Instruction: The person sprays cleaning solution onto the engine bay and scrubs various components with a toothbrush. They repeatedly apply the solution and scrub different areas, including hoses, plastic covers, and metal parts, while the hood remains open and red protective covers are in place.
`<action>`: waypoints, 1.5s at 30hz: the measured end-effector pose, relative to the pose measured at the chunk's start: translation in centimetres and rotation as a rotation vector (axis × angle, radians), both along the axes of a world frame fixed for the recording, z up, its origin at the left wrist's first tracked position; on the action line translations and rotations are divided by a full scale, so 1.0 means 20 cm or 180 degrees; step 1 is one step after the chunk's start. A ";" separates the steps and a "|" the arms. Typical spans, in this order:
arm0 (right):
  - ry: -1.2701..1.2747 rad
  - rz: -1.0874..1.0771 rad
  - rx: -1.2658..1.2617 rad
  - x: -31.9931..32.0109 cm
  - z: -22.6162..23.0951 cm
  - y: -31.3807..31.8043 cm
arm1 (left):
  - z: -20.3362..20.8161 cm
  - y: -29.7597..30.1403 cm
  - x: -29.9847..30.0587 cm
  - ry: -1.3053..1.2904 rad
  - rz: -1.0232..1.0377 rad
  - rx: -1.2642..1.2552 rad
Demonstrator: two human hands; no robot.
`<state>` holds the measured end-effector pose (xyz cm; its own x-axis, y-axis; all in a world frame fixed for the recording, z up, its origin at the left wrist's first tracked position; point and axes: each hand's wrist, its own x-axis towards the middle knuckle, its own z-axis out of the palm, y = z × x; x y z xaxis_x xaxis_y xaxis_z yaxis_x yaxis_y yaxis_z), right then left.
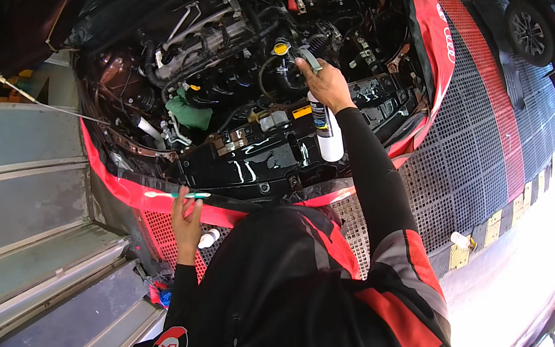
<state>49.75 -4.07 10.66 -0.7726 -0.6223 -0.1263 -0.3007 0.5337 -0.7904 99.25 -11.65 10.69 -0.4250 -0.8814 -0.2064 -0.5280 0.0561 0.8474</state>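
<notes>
My right hand (332, 87) is wrapped round the neck of a white spray bottle (329, 139) with a dark label and a grey trigger head. It holds the bottle over the front of an open engine bay (233, 82), close to a yellow cap (281, 49). Lower left, my left hand (186, 228) pinches a slim white and green brush (199, 196) that looks like a toothbrush. That brush lies crosswise over the red and black cover (123, 187) along the car's front edge. Wet streaks shine on the black front panel (260, 167).
A green cloth (190, 111) rests in the engine bay's left part. White bottles stand on the floor, one (209, 238) near my left wrist, another (460, 240) at right. Grey metal panels (22, 173) flank the left side. The grated floor (466, 143) runs right, toward a car wheel (528, 33).
</notes>
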 end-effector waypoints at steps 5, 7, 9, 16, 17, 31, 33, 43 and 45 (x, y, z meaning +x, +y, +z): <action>-0.0034 0.0053 0.0080 0.03 -0.02 0.13 | -0.04 0.09 0.18 -0.0473 0.0311 -0.0227; -0.0083 0.0131 -0.0057 0.07 0.00 0.24 | -0.05 0.12 0.21 -0.0486 0.0284 -0.0187; -0.0207 0.0167 -0.0032 0.10 0.01 0.34 | -0.04 0.14 0.21 -0.0549 0.0292 -0.0212; -0.0057 0.0160 -0.0031 0.17 0.03 0.54 | 0.00 0.13 0.07 -0.0520 0.0084 -0.0120; -0.0199 0.0120 0.0024 0.17 0.03 0.55 | 0.00 0.12 0.05 -0.0443 0.0054 -0.0057; -0.0312 -0.0163 0.0297 0.23 -0.09 0.39 | -0.09 0.07 0.05 -0.0490 -0.0390 -0.0270; -0.0441 -0.0142 0.0072 0.24 -0.10 0.38 | -0.10 0.09 0.07 -0.0305 -0.0352 -0.0208; -0.0465 -0.0210 -0.0016 0.25 -0.09 0.41 | -0.08 0.12 0.04 -0.0498 -0.0367 -0.0031; -0.0662 -0.0254 0.0034 0.25 -0.09 0.40 | -0.07 0.12 0.02 -0.0480 -0.0392 -0.0004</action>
